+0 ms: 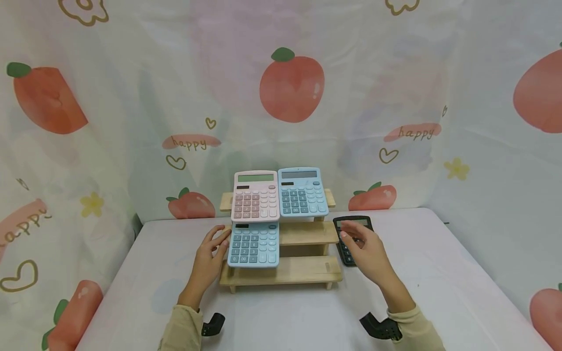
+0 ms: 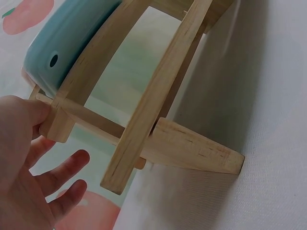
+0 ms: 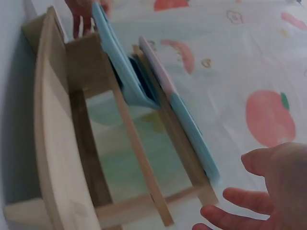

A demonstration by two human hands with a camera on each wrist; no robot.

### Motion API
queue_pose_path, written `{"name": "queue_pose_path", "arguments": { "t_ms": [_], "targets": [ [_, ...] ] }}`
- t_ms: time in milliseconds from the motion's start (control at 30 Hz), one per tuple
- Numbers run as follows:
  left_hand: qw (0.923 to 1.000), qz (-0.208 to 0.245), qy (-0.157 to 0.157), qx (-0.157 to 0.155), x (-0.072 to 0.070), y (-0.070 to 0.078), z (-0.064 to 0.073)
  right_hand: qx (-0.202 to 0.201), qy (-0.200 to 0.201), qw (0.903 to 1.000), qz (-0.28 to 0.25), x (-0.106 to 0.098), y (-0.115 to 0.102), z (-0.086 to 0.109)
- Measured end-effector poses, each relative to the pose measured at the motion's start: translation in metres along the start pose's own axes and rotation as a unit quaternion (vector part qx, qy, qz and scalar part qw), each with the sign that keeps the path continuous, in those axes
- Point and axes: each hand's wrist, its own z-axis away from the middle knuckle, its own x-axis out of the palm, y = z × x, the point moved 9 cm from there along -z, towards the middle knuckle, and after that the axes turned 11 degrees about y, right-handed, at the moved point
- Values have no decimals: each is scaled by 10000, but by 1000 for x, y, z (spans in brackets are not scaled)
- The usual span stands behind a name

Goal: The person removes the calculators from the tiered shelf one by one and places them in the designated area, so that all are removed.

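Note:
My left hand [image 1: 209, 256] is at the left end of the tiered wooden shelf [image 1: 281, 272]. Its thumb touches the shelf's corner in the left wrist view, while the other fingers reach out loosely. Beside it, a blue calculator [image 1: 253, 245] leans on the middle tier. On the top tier a pink calculator [image 1: 256, 196] and another blue calculator [image 1: 303, 191] stand side by side. With fingers spread and nothing in them, my right hand [image 1: 366, 253] hovers to the right of the shelf. It partly hides a black calculator [image 1: 348, 254] lying on the table.
The shelf stands on a white-covered table [image 1: 281, 321], before a curtain [image 1: 351, 97] printed with peaches, hearts and flowers. Dark wrist straps [image 1: 381, 327] show at both sleeves.

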Motion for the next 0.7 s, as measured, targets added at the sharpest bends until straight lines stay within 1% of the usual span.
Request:
{"name": "queue_pose_path", "arguments": {
  "t_ms": [233,400,700],
  "targets": [
    [9999,-23,9,-112,0,-1,0,82,-281,9995,-110,32,-14,15],
    [9999,34,12,-164,0,-1,0,123,-559,9977,-365,53,-24,25],
    [9999,29,50,-117,0,-1,-1,246,-956,9926,-707,79,-32,39]
  ]
}}
